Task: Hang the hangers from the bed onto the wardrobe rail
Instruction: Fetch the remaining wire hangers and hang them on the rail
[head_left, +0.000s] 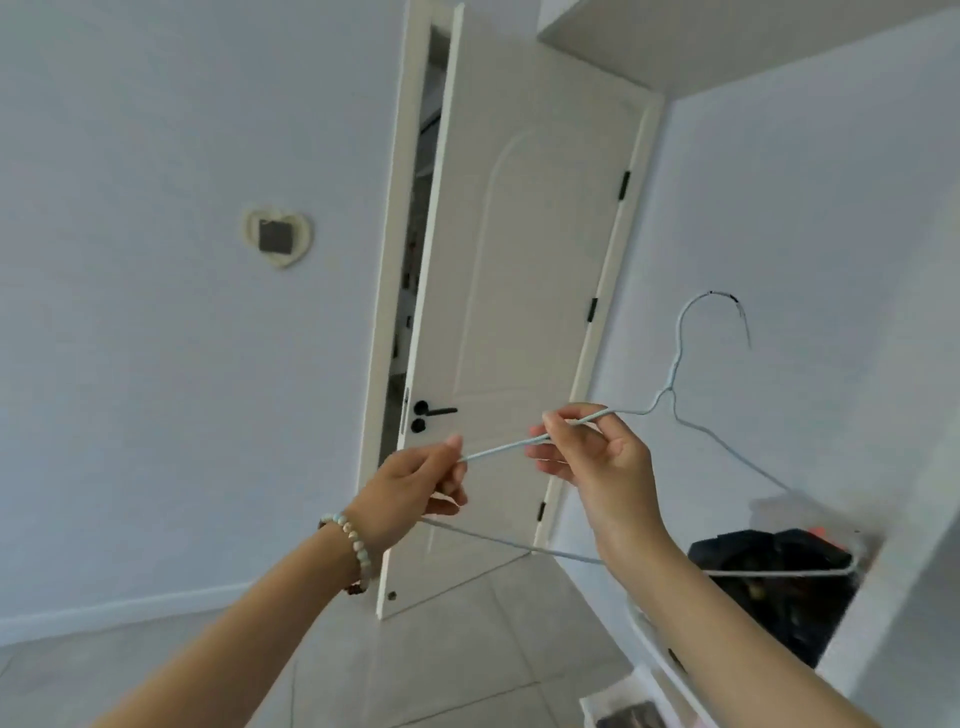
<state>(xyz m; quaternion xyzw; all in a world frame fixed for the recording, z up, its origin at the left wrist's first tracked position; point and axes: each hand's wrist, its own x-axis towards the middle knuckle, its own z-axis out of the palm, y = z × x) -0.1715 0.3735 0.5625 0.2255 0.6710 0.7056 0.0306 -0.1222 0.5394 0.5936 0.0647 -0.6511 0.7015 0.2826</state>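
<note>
A thin pale-blue wire hanger (727, 452) is held up in the air in front of me, hook pointing up at the right. My left hand (415, 488), with a bead bracelet on its wrist, grips the hanger's left corner. My right hand (592, 452) pinches the left shoulder wire a little further along, between thumb and forefinger. The hanger's bottom bar runs behind my right wrist to the right corner. Neither the bed nor the wardrobe rail is in view.
A white door (524, 312) with a black handle (434, 411) stands ajar ahead. A heart-shaped wall ornament (279, 236) hangs at the left. Dark items lie in a white basket (769, 577) at the lower right, beside a white panel (904, 597). Grey tiled floor lies below.
</note>
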